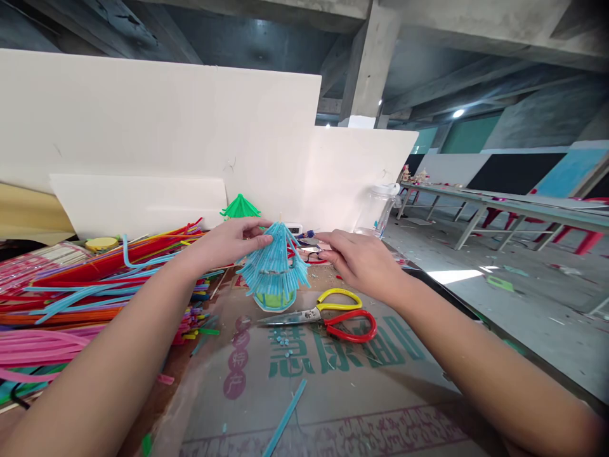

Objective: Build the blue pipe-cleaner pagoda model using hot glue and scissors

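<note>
A small blue pavilion-like model [276, 266] with a tiered, pleated roof stands upright on the work surface, its base partly green. My left hand [245, 238] grips the upper left side of its roof between thumb and fingers. To the right of the model, my right hand [359, 260] has its fingers bent together close to a small dark blue piece [307, 234]; whatever lies between the fingertips is too small to make out. Scissors [318, 313] with one yellow and one red handle lie in front of the model, blades pointing left.
Bundles of coloured fuzzy strips [90, 285] heap up on the left. Behind the model are a green pleated roof [241, 206] and white boards [157, 127]. A clear plastic jar [373, 209] stands back right. One loose blue strip [285, 419] lies on the printed plastic sheet [361, 393].
</note>
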`<state>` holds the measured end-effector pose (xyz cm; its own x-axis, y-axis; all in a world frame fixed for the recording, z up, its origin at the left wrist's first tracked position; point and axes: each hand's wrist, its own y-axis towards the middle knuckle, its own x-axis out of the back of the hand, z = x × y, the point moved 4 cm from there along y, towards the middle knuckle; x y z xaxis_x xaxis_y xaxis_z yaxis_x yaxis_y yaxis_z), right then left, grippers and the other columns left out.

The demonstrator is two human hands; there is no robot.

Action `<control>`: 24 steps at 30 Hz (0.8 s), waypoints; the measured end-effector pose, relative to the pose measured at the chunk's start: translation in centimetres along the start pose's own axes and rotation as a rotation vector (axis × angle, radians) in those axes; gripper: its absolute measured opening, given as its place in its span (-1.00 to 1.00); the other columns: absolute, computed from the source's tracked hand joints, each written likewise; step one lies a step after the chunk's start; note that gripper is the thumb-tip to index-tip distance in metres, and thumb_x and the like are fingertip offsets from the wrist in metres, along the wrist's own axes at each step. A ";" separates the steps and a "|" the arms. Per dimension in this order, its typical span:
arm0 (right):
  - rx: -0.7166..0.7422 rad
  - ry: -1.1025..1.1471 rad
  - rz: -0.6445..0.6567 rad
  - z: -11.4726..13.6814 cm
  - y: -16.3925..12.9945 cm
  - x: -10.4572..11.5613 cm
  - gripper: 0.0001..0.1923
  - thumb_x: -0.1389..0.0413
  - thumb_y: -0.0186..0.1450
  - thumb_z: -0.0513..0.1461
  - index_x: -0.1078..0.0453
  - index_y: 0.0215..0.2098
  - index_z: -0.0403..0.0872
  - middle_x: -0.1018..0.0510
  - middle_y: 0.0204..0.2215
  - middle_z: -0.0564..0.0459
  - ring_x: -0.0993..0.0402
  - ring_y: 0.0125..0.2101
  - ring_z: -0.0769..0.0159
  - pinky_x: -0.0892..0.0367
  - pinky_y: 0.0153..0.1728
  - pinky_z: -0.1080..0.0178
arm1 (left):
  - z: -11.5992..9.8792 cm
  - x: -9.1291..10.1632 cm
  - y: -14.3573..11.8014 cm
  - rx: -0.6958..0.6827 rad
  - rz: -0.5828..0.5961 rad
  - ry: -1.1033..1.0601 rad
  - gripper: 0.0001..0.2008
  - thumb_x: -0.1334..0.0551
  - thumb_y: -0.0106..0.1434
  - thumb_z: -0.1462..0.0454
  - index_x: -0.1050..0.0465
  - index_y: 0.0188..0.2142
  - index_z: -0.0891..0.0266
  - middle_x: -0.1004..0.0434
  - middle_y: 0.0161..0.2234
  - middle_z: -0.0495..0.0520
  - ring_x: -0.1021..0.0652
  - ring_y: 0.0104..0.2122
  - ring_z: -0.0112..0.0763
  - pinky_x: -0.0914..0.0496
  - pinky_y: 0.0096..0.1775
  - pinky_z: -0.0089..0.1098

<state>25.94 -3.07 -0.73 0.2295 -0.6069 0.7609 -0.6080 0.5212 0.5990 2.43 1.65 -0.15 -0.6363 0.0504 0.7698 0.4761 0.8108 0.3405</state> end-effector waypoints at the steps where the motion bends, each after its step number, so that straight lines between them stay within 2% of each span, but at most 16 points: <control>1: 0.004 0.003 -0.005 0.1 0.0 0.1 -0.67 0.09 0.46 -0.17 -0.37 0.05 -0.14 -0.61 -0.11 -0.08 -0.56 -0.20 0.18 -0.31 -0.31 0.23 | 0.0 0.1 0.0 0.008 -0.007 0.013 -0.43 -0.14 0.25 -0.11 -0.42 0.11 0.16 -0.56 -0.20 0.05 -0.53 -0.24 -0.29 -0.39 -0.24 -0.37; 7: 0.034 -0.016 -0.028 0.5 0.0 0.2 -0.67 0.08 0.46 -0.17 -0.36 0.07 -0.13 -0.62 -0.11 -0.09 -0.57 -0.23 0.17 -0.32 -0.34 0.21 | -0.2 0.1 0.0 0.003 -0.019 0.079 -0.45 -0.18 0.22 -0.12 -0.43 0.09 0.09 -0.50 -0.23 0.02 -0.51 -0.25 -0.28 -0.35 -0.27 -0.36; 13: 0.112 0.000 -0.039 0.8 -0.1 -0.5 -0.65 0.11 0.48 -0.14 -0.44 -0.03 -0.14 -0.62 -0.18 -0.12 -0.56 -0.24 0.15 -0.34 -0.30 0.18 | -0.8 -0.2 0.0 -0.005 -0.018 -0.002 -0.54 -0.22 0.23 -0.03 -0.44 0.04 0.12 -0.49 -0.24 0.01 -0.51 -0.24 -0.30 -0.37 -0.26 -0.36; 16: 0.112 0.010 -0.021 0.8 -0.2 -0.9 -0.65 0.09 0.47 -0.13 -0.44 -0.02 -0.14 -0.61 -0.20 -0.10 -0.55 -0.24 0.14 -0.35 -0.29 0.17 | -1.3 -0.3 -0.1 -0.025 -0.001 -0.041 -0.57 -0.21 0.24 -0.01 -0.45 0.03 0.11 -0.50 -0.25 0.00 -0.52 -0.24 -0.31 -0.38 -0.26 -0.37; 24: 0.126 -0.015 -0.010 0.5 -0.2 -0.6 -0.64 0.08 0.46 -0.12 -0.45 -0.02 -0.13 -0.61 -0.17 -0.14 -0.54 -0.23 0.15 -0.36 -0.26 0.18 | -2.3 -0.3 -0.3 -0.049 0.000 0.035 -0.58 -0.20 0.25 0.06 -0.43 0.06 0.12 -0.54 -0.15 0.02 -0.53 -0.15 -0.27 -0.38 -0.17 -0.34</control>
<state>25.52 -3.07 -1.42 0.2249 -0.6209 0.7510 -0.6970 0.4361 0.5692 3.91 0.05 0.74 -0.6147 0.0294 0.7882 0.5058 0.7814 0.3654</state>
